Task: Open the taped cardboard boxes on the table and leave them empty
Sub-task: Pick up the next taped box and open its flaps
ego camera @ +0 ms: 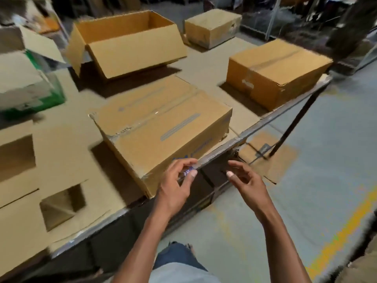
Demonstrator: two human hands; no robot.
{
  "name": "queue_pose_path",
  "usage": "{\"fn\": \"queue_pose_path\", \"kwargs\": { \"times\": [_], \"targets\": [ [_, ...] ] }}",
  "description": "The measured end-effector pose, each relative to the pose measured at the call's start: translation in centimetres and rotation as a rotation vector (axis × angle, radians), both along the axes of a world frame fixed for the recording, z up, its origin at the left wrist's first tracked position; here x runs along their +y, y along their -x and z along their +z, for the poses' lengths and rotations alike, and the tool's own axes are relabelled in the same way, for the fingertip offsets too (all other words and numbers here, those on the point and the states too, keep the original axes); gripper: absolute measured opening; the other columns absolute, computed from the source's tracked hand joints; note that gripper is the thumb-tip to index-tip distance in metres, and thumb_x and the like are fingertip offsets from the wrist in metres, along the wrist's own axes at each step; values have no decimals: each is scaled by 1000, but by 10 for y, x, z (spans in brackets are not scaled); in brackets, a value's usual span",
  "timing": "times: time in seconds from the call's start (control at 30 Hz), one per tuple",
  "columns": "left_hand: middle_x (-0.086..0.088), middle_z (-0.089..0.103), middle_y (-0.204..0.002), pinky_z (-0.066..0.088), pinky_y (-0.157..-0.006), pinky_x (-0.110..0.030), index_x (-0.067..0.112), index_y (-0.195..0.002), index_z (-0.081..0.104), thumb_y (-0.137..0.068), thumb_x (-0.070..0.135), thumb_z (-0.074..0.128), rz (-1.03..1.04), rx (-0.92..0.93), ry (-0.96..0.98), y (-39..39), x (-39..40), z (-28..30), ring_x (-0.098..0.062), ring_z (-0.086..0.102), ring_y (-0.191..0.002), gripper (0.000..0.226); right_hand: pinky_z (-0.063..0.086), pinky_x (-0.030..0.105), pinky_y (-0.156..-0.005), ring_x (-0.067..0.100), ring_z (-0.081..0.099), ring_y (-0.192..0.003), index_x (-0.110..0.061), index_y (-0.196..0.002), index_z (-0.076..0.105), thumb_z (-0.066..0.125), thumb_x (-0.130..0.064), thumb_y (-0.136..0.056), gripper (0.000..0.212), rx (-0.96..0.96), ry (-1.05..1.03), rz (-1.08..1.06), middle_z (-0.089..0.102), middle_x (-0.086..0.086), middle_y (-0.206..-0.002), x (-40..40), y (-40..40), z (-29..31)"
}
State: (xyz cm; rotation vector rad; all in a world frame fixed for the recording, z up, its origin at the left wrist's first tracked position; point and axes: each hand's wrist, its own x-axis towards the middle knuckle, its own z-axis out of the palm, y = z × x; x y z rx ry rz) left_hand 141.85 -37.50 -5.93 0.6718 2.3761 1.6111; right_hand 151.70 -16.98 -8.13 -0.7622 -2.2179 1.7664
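Taped box (163, 127) sits at table (67, 139) near edge, seam tape intact, blue print on its side too blurred to read. Behind it open box (126, 43), flaps out; sealed box (277, 72) right, near the table's right edge; small box (213, 27) far back. Left hand (177, 184) pinches small clear-blue item, cannot tell what, at box's near corner. Right hand (246, 184) loosely curled, holding nothing, off the table edge

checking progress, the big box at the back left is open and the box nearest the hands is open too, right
Not quite. The head view shows the big box at the back left open, but the box nearest the hands is closed, with tape running along its top seam.
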Motion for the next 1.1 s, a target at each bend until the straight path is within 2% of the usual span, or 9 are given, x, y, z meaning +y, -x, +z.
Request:
{"fn": "queue_pose_path", "kwargs": {
  "times": [0.27,0.4,0.47,0.6,0.7,0.8,0.87,0.97,1.1],
  "targets": [
    [17,62,-114,52,-84,-30,28,-108,72,-96,14,65,624,290,17,99,-12,7,-14,62,-111,20,52,31,-89,-2,64,-107,-40,-120,66,64,-27,-97,26,125,-109,188,70,-19,-114,50,133,17],
    [9,46,-132,42,-107,-42,30,-124,63,-95,28,67,776,93,186,130,-18,-1,-20,53,-121,29,49,30,-90,4,61,-108,-34,-119,69,63,-26,-98,23,175,-192,168,69,-14,-118,86,185,32],
    [1,36,-149,35,-109,-40,28,-140,51,-95,34,67,819,-20,253,133,-14,-2,-24,46,-133,48,48,36,-97,9,58,-112,-32,-120,69,63,-25,-97,24,167,-267,128,67,-12,-122,109,210,33],
    [-2,21,-163,32,-112,-55,33,-157,24,-93,50,65,932,-166,371,139,-8,-10,-36,34,-144,78,44,53,-107,26,49,-132,-29,-141,52,64,-40,-96,48,44,-429,225,55,4,-144,158,266,20],
    [-8,41,-157,42,-108,-55,28,-157,27,-91,58,63,1007,-253,384,140,-7,-16,-37,44,-139,81,43,55,-108,36,46,-137,-25,-155,30,59,-51,-95,71,-172,-316,444,41,14,-156,186,300,14],
    [-7,63,-136,49,-101,-47,19,-141,53,-91,54,66,1044,-307,301,140,-12,-12,-32,58,-125,62,51,47,-100,34,54,-127,-24,-155,32,64,-62,-84,87,-267,-161,622,46,18,-151,205,319,7],
    [-1,68,-125,51,-97,-44,23,-133,58,-88,57,68,990,-355,254,138,-17,-10,-26,63,-117,57,58,38,-87,26,63,-111,-24,-150,41,70,-60,-83,82,-251,-110,701,58,14,-137,211,324,0],
    [7,57,-141,43,-111,-48,35,-147,42,-80,71,68,932,-441,178,133,-24,-16,-21,54,-129,80,57,25,-69,18,66,-90,-27,-144,49,64,-44,-94,54,-201,-33,770,68,6,-117,212,324,-2],
    [11,53,-145,41,-113,-51,48,-147,33,-70,79,72,893,-491,97,129,-27,-20,-19,50,-133,91,54,31,-81,21,66,-108,-37,-144,47,60,-45,-98,48,-187,19,788,68,5,-123,212,323,-7]
  ]
}}
